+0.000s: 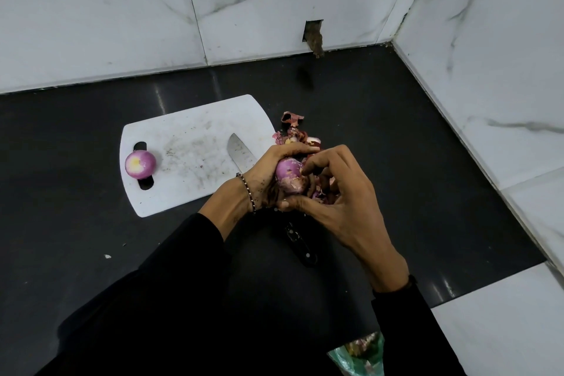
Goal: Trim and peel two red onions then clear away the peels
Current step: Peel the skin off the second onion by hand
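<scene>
The left hand curls around the second onion and keeps it steady above the bench, so the right hand can pinch its dry, papery skin. The first onion, smooth and round, lies peeled on the white plastic board. Loose peels lie beside the knife.

Dark worktop, white marble wall tiles
A rough cut-out sits low in the far tiles; a green plastic bag shows at the near edge.
</scene>
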